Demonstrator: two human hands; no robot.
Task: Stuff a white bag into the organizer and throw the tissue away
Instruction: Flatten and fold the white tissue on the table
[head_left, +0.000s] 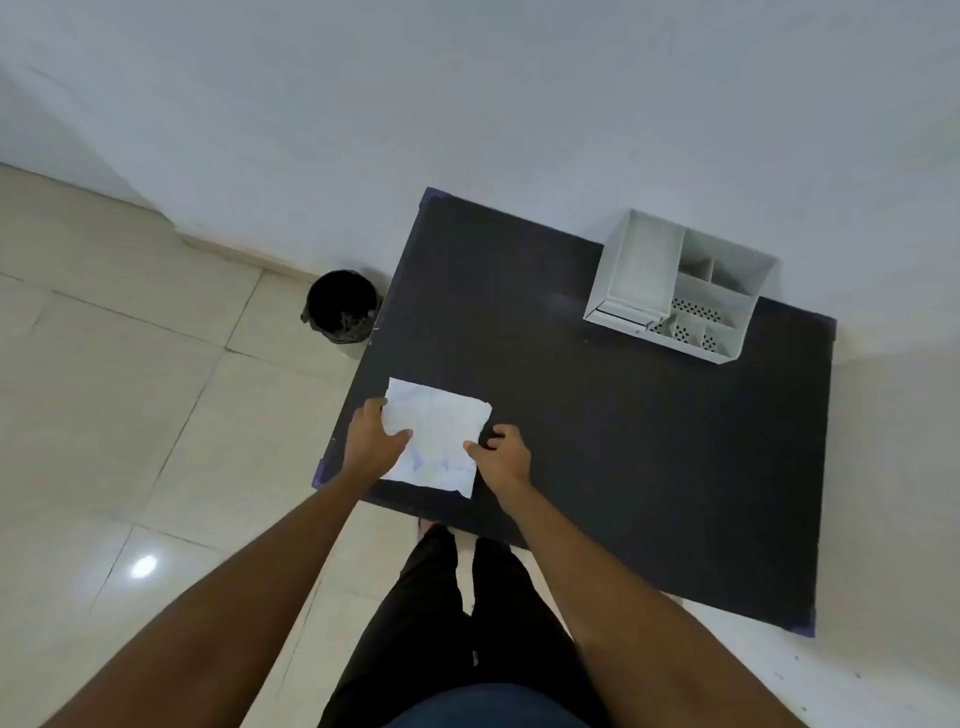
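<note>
A flat, crumpled white bag (439, 434) lies near the front left corner of the dark table (597, 415). My left hand (375, 436) pinches its left edge, thumb on top. My right hand (501, 453) rests at its right edge, thumb touching the sheet and fingers curled on the table. A white organizer (675, 283) with several compartments stands at the table's far right, by the wall. I cannot tell whether the white sheet is the bag or the tissue; no second white item shows.
A round bin with a black liner (343, 306) stands on the tiled floor just left of the table's far left side, near the wall. My legs are below the table's front edge.
</note>
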